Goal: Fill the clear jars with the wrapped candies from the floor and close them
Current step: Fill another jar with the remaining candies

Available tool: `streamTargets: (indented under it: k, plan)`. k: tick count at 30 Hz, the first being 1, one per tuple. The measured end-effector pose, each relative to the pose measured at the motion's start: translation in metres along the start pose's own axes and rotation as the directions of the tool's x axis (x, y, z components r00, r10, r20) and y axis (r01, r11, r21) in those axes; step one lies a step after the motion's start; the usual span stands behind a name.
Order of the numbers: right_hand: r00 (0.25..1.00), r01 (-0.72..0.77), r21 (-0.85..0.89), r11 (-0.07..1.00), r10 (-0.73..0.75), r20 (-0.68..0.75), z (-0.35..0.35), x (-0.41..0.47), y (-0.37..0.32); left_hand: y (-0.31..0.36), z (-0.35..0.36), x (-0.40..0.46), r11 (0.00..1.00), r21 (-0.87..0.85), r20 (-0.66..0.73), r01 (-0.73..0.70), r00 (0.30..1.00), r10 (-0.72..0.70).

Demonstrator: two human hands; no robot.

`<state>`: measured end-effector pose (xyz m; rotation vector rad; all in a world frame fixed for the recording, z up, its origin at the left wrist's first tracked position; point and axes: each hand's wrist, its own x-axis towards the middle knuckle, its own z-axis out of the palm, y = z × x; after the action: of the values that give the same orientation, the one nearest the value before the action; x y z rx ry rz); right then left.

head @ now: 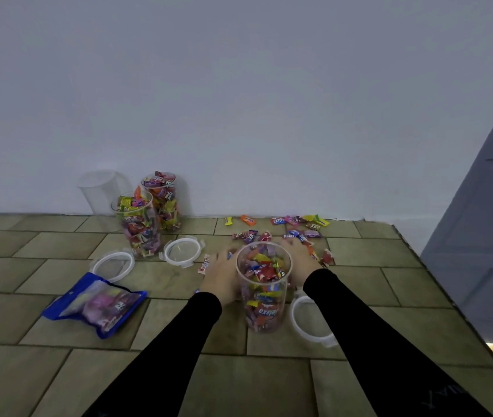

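A clear jar [264, 296] stands open on the tiled floor in front of me, filled most of the way with wrapped candies. My left hand [220, 275] lies on the floor just left of it, fingers stretched forward. My right hand [298, 261] rests on the floor to its right, over loose candies [299, 228] scattered behind the jar up to the wall. Part of both hands' fingers is hidden behind the jar. Two full open jars [140, 227] [164, 203] and an empty jar [101, 191] stand at the back left.
Three clear lids lie on the floor: one [294, 314] right of the near jar, two [167, 249] [101, 263] near the full jars. A blue candy bag [98, 305] lies at the left. A single candy [204, 264] lies by my left hand. A grey door [479, 221] stands at the right.
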<state>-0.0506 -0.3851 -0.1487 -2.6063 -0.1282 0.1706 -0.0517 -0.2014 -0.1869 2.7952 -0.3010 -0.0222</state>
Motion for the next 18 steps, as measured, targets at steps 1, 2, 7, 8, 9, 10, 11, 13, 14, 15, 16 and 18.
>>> streamTargets:
  k: [1,2,7,8,9,10,11,13,14,15,16,18]
  plan:
    - [0.997,-0.029,-0.052,0.998,0.033,0.075,0.002,-0.003,-0.001,-0.001,0.006,0.002,0.998,0.065,0.039,-0.01,0.999,0.008]
    - [0.992,-0.025,-0.112,0.993,0.038,0.117,0.006,-0.001,0.0,-0.003,0.012,0.006,0.993,0.119,0.062,-0.024,0.998,0.017]
    - [0.986,0.114,-0.398,0.91,-0.055,0.155,0.026,0.017,0.015,0.005,0.012,0.009,0.993,0.119,0.184,0.022,0.982,-0.044]
    - [0.989,0.115,-0.408,0.906,-0.065,0.135,0.03,0.022,0.018,0.003,0.015,0.012,0.994,0.104,0.165,0.025,0.985,-0.042]
    - [0.992,0.114,-0.424,0.899,-0.078,0.101,0.034,0.026,0.021,0.001,0.016,0.015,0.997,0.08,0.14,0.017,0.99,-0.028]
    - [0.994,0.112,-0.452,0.885,-0.092,0.066,0.039,0.031,0.023,-0.003,0.021,0.02,0.997,0.072,0.113,-0.005,0.994,-0.003]
    - [0.994,0.105,-0.483,0.869,-0.097,0.041,0.041,0.035,0.024,-0.003,0.02,0.021,0.996,0.084,0.108,-0.013,0.994,0.004]
    - [0.992,0.119,-0.492,0.862,-0.127,0.016,0.049,0.046,0.029,-0.001,0.018,0.022,0.998,0.065,0.085,-0.001,0.996,-0.005]
    - [0.99,0.129,-0.466,0.875,-0.143,0.005,0.053,0.052,0.031,0.001,0.017,0.023,0.999,0.036,0.075,0.025,0.997,-0.028]
    - [0.989,0.132,-0.429,0.894,-0.148,-0.002,0.056,0.053,0.032,0.006,0.013,0.02,0.999,-0.015,0.054,0.042,0.998,-0.041]
    - [0.985,0.143,-0.409,0.901,-0.168,-0.025,0.058,0.056,0.033,0.008,0.012,0.019,0.999,-0.029,0.03,0.03,0.999,-0.029]
    - [0.983,0.152,-0.367,0.918,-0.18,-0.041,0.061,0.062,0.036,0.011,0.007,0.018,0.998,-0.057,0.026,0.006,1.0,-0.004]
